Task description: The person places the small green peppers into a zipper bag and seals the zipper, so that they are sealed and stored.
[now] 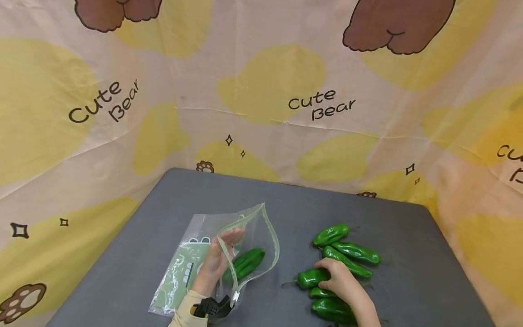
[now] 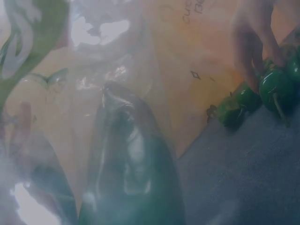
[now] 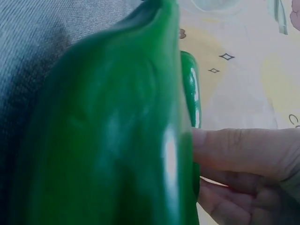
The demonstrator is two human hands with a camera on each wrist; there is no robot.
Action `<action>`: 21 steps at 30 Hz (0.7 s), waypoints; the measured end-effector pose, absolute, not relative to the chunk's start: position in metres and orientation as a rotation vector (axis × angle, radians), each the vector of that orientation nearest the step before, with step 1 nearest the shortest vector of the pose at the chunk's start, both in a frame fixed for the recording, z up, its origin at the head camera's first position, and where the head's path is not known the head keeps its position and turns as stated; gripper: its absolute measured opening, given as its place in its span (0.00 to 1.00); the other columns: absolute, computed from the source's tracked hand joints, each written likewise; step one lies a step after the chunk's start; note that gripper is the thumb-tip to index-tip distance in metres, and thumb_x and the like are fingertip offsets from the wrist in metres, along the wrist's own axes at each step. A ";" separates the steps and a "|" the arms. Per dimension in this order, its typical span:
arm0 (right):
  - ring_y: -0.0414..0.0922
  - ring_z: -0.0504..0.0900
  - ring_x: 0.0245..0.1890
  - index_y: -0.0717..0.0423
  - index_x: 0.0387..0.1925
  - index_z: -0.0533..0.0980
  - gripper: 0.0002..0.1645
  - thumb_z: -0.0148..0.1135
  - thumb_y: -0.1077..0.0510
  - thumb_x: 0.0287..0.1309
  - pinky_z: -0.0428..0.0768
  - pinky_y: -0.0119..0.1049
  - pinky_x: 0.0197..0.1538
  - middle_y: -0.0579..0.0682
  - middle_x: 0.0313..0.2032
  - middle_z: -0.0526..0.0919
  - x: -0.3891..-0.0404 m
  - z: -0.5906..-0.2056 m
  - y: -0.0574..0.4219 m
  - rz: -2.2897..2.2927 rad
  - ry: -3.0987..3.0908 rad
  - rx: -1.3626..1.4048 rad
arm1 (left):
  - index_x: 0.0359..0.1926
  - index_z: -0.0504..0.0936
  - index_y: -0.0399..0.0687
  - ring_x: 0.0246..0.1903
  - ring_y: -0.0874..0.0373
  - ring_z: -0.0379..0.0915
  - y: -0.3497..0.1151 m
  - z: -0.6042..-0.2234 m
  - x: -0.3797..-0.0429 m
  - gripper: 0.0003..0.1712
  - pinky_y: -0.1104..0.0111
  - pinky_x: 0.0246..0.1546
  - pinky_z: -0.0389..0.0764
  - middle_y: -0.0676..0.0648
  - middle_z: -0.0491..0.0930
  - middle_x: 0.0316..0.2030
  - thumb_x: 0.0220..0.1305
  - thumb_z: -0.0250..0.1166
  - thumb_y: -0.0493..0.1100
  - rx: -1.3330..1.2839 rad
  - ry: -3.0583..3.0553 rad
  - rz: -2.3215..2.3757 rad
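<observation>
My left hand (image 1: 224,250) reaches up beside the open mouth of a clear zip bag (image 1: 271,222), its fingers extended against the plastic. Inside the bag lies glossy green pepper (image 1: 249,262); the left wrist view shows a pepper (image 2: 133,164) close up, hazy through the plastic. To the right, my right hand (image 1: 343,282) grips a green pepper (image 1: 308,278) by its end, thumb on the near side and fingers over the top. The right wrist view has the thumb and fingers partly behind a large near pepper (image 3: 112,122).
Several loose peppers lie around the right hand: one at the back (image 1: 331,235), one at the right (image 1: 357,253) and one at the front (image 1: 333,310). Green-printed flat packaging (image 1: 173,272) lies left on the grey table (image 1: 294,200). A patterned cloth (image 1: 261,91) stands behind.
</observation>
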State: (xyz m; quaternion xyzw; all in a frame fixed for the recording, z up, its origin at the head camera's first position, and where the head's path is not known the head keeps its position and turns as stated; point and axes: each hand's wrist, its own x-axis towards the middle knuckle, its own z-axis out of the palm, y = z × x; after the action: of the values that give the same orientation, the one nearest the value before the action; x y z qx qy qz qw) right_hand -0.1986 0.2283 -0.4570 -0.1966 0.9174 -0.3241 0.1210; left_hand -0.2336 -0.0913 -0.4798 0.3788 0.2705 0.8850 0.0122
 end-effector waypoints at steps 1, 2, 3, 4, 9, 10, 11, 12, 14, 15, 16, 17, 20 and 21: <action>0.56 0.75 0.42 0.64 0.41 0.76 0.24 0.71 0.67 0.36 0.76 0.47 0.40 0.52 0.40 0.77 -0.199 -0.457 0.228 -0.932 2.683 -0.576 | 0.51 0.76 0.46 0.54 0.54 0.66 -0.091 -0.480 -0.234 0.16 0.68 0.59 0.58 0.49 0.75 0.50 0.63 0.53 0.41 1.181 0.837 2.761; 0.56 0.74 0.43 0.65 0.42 0.75 0.25 0.71 0.67 0.36 0.76 0.48 0.40 0.53 0.40 0.77 -0.198 -0.457 0.227 -0.912 2.685 -0.580 | 0.51 0.76 0.46 0.54 0.54 0.66 -0.091 -0.480 -0.234 0.16 0.68 0.59 0.57 0.49 0.74 0.50 0.63 0.53 0.41 1.185 0.829 2.762; 0.56 0.75 0.42 0.65 0.42 0.75 0.25 0.70 0.68 0.36 0.76 0.47 0.40 0.53 0.40 0.77 -0.198 -0.456 0.227 -0.889 2.690 -0.585 | 0.51 0.76 0.46 0.54 0.53 0.66 -0.091 -0.481 -0.234 0.16 0.68 0.59 0.58 0.48 0.74 0.50 0.63 0.53 0.40 1.190 0.827 2.762; 0.55 0.75 0.41 0.65 0.43 0.75 0.25 0.70 0.68 0.36 0.76 0.46 0.38 0.52 0.40 0.77 -0.198 -0.456 0.226 -0.863 2.700 -0.592 | 0.51 0.76 0.45 0.54 0.53 0.66 -0.091 -0.481 -0.234 0.16 0.67 0.59 0.57 0.48 0.74 0.51 0.64 0.53 0.40 1.196 0.822 2.762; 0.50 0.74 0.37 0.65 0.42 0.76 0.24 0.68 0.70 0.35 0.75 0.41 0.31 0.48 0.37 0.73 -0.198 -0.456 0.218 -0.736 2.771 -0.624 | 0.51 0.76 0.44 0.54 0.53 0.66 -0.091 -0.481 -0.236 0.16 0.67 0.59 0.58 0.47 0.74 0.51 0.63 0.53 0.40 1.205 0.804 2.770; 0.50 0.74 0.36 0.64 0.41 0.77 0.24 0.68 0.71 0.34 0.75 0.41 0.31 0.47 0.37 0.73 -0.198 -0.456 0.216 -0.724 2.786 -0.623 | 0.51 0.76 0.44 0.54 0.52 0.66 -0.091 -0.480 -0.236 0.16 0.67 0.59 0.58 0.47 0.74 0.50 0.63 0.53 0.40 1.206 0.797 2.772; 0.49 0.74 0.36 0.63 0.40 0.77 0.23 0.69 0.70 0.34 0.75 0.41 0.31 0.47 0.37 0.73 -0.198 -0.456 0.215 -0.716 2.795 -0.615 | 0.51 0.76 0.43 0.54 0.52 0.66 -0.091 -0.480 -0.237 0.16 0.67 0.59 0.58 0.47 0.74 0.50 0.63 0.53 0.40 1.205 0.790 2.772; 0.49 0.74 0.36 0.63 0.40 0.77 0.23 0.69 0.70 0.33 0.75 0.41 0.31 0.47 0.36 0.73 -0.198 -0.456 0.214 -0.710 2.809 -0.604 | 0.51 0.76 0.43 0.54 0.52 0.66 -0.091 -0.479 -0.237 0.16 0.67 0.59 0.58 0.47 0.74 0.50 0.63 0.53 0.40 1.203 0.784 2.773; 0.49 0.75 0.36 0.62 0.39 0.77 0.23 0.70 0.70 0.32 0.75 0.41 0.31 0.47 0.36 0.73 -0.198 -0.457 0.213 -0.697 2.826 -0.585 | 0.51 0.76 0.43 0.54 0.52 0.66 -0.091 -0.480 -0.237 0.16 0.66 0.59 0.57 0.47 0.74 0.50 0.63 0.53 0.39 1.200 0.764 2.771; 0.49 0.75 0.35 0.61 0.39 0.77 0.23 0.70 0.69 0.32 0.75 0.41 0.30 0.47 0.36 0.73 -0.198 -0.457 0.213 -0.685 2.840 -0.586 | 0.51 0.76 0.43 0.54 0.52 0.66 -0.092 -0.480 -0.237 0.16 0.66 0.59 0.57 0.47 0.74 0.50 0.63 0.52 0.39 1.197 0.756 2.769; 0.48 0.75 0.34 0.60 0.38 0.78 0.23 0.71 0.68 0.32 0.75 0.40 0.30 0.46 0.35 0.73 -0.198 -0.458 0.213 -0.676 2.856 -0.580 | 0.51 0.76 0.43 0.54 0.52 0.66 -0.092 -0.480 -0.237 0.16 0.66 0.59 0.57 0.47 0.74 0.51 0.63 0.52 0.39 1.193 0.747 2.766; 0.47 0.75 0.33 0.59 0.38 0.78 0.23 0.71 0.67 0.31 0.75 0.40 0.29 0.45 0.35 0.73 -0.198 -0.458 0.213 -0.671 2.870 -0.573 | 0.51 0.76 0.43 0.54 0.52 0.66 -0.092 -0.481 -0.237 0.16 0.66 0.59 0.57 0.47 0.74 0.51 0.63 0.52 0.39 1.190 0.743 2.767; 0.46 0.75 0.30 0.58 0.38 0.78 0.22 0.71 0.64 0.32 0.74 0.39 0.28 0.45 0.33 0.74 -0.197 -0.457 0.213 -0.680 2.906 -0.547 | 0.51 0.76 0.43 0.54 0.52 0.66 -0.093 -0.481 -0.237 0.16 0.66 0.59 0.57 0.47 0.74 0.50 0.64 0.52 0.39 1.182 0.743 2.774; 0.46 0.75 0.30 0.57 0.38 0.78 0.22 0.71 0.63 0.33 0.74 0.39 0.28 0.45 0.34 0.74 -0.197 -0.457 0.213 -0.684 2.919 -0.531 | 0.51 0.76 0.43 0.54 0.52 0.66 -0.093 -0.481 -0.237 0.15 0.66 0.59 0.57 0.47 0.74 0.50 0.64 0.52 0.39 1.177 0.743 2.778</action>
State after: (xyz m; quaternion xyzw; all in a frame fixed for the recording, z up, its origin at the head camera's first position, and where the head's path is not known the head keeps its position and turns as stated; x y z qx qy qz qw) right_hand -0.1972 0.2133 -0.4566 -0.1741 0.9576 -0.2243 0.0483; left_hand -0.2368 -0.0928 -0.4809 0.3788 0.2391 0.8939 0.0174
